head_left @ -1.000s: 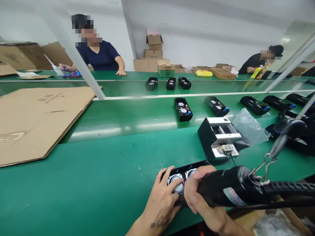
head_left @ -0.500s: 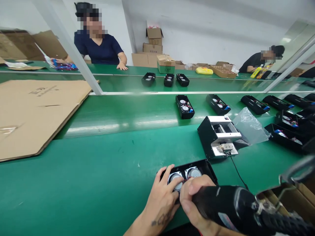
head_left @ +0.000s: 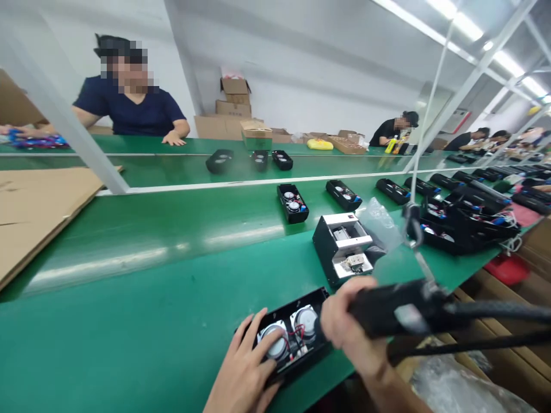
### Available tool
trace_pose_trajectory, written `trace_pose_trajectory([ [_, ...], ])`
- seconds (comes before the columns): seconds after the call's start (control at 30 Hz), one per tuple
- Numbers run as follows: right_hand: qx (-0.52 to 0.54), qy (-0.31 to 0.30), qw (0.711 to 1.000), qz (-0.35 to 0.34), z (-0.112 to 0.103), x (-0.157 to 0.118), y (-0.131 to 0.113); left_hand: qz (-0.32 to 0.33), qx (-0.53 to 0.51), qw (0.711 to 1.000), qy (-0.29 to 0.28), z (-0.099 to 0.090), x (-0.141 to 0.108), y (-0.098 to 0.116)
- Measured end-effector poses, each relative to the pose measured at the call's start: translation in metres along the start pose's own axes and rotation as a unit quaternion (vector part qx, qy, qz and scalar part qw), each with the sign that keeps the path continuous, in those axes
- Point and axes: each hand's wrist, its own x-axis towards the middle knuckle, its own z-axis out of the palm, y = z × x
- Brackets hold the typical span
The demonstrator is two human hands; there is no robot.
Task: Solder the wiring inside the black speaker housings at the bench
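An open black speaker box (head_left: 303, 361) lies at an angle on the green bench, with two round speakers (head_left: 305, 322) and red and black wires inside. My left hand (head_left: 247, 361) grips its left end, fingers spread over the left speaker and the far rim, thumb at the near side. In my right hand (head_left: 350, 315) is a black electric screwdriver (head_left: 398, 310), held nearly level and hung from a cord with a metal hook. Its front end points at the right end of the box; the tip is hidden and blurred, so contact cannot be told.
A black and silver machine (head_left: 342, 249), perhaps a screw feeder, stands just behind the box beside a clear plastic bag (head_left: 379, 223). More speaker boxes (head_left: 293, 203) sit along the line. Flat cardboard (head_left: 38, 212) lies left. Co-workers (head_left: 133, 109) sit across the bench.
The view has swung right. My right hand and the screwdriver have moved from the middle of the box to its right end, uncovering the speakers and wires. My left hand stays on the box.
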Motion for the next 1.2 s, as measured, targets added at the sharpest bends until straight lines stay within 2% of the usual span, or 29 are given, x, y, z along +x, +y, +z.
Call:
trace_pose_trajectory([
  [0.07,0.061,0.117,0.991,-0.03,-0.03,0.035,-0.007,0.043,0.017,0.999,0.0,-0.009,-0.006,-0.01],
  [0.17,-0.015,0.231,0.97,-0.073,-0.066,0.082,0.002,0.098,0.055,0.994,0.001,-0.016,-0.009,-0.019],
  [0.27,-0.055,0.247,0.965,-0.065,-0.082,0.107,0.024,0.12,0.074,0.99,0.023,-0.018,0.002,-0.013],
  [0.4,-0.044,0.21,0.977,-0.021,-0.086,0.114,0.043,0.106,0.068,0.992,0.024,-0.014,0.027,0.003],
  [0.5,-0.039,0.15,0.987,0.034,-0.088,0.108,0.046,0.094,0.055,0.994,0.019,-0.009,0.039,0.011],
  [0.63,-0.015,0.074,0.993,0.095,-0.094,0.085,0.043,0.091,0.032,0.995,0.022,-0.001,0.043,0.014],
  [0.73,0.035,0.057,0.992,0.104,-0.095,0.064,0.031,0.063,0.027,0.998,0.011,0.001,0.043,0.018],
  [0.8,0.089,0.065,0.99,0.089,-0.092,0.051,0.016,0.062,0.023,0.998,-0.015,-0.002,0.043,0.021],
  [0.97,0.202,0.064,0.977,0.031,-0.067,0.021,-0.016,0.033,-0.012,0.997,-0.071,-0.007,0.043,0.026],
  [1.2,0.255,-0.025,0.966,0.036,-0.03,-0.013,-0.004,0.011,-0.052,0.991,-0.122,-0.006,0.039,0.025],
])
